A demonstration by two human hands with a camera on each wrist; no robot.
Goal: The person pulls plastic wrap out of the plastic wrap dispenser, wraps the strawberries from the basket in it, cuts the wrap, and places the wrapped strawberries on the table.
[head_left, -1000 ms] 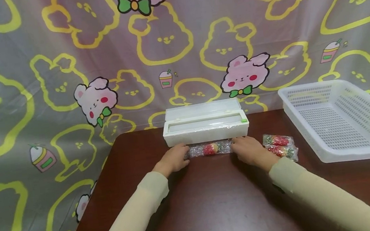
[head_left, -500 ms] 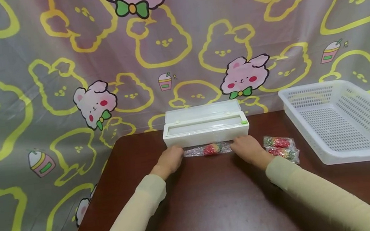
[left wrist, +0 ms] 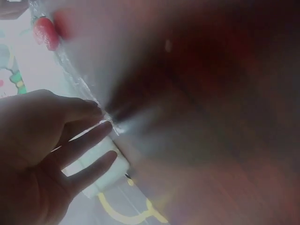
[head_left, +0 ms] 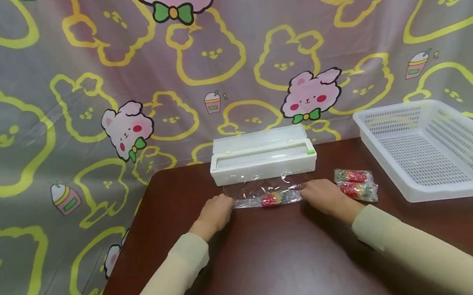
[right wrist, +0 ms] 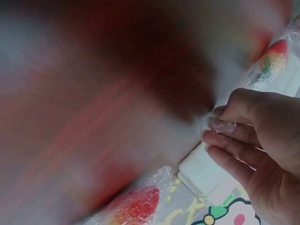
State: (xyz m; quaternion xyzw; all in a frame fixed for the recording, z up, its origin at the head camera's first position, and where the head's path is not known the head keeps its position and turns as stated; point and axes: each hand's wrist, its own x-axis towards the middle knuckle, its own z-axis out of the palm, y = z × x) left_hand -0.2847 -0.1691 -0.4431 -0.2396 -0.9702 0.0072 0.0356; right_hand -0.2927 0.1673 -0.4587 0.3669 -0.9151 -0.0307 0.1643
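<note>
In the head view a strawberry, red with a pale end, lies rolled in clear cling film just above or on the table. My left hand pinches the left end of the roll; my right hand pinches the right end. A sheet of film runs back from the roll to the white cling film dispenser, whose lid stands raised. Thumb and index finger meet at the twisted film end in the left wrist view. The right wrist view shows a bit of film between the fingers.
Two film-wrapped strawberries lie to the right of my right hand. A white plastic basket stands farther right on the dark brown table. A patterned curtain hangs behind the table.
Both hands have drawn the wrapped strawberry toward me, away from the dispenser. A stretch of clear film now shows between the roll and the dispenser.
</note>
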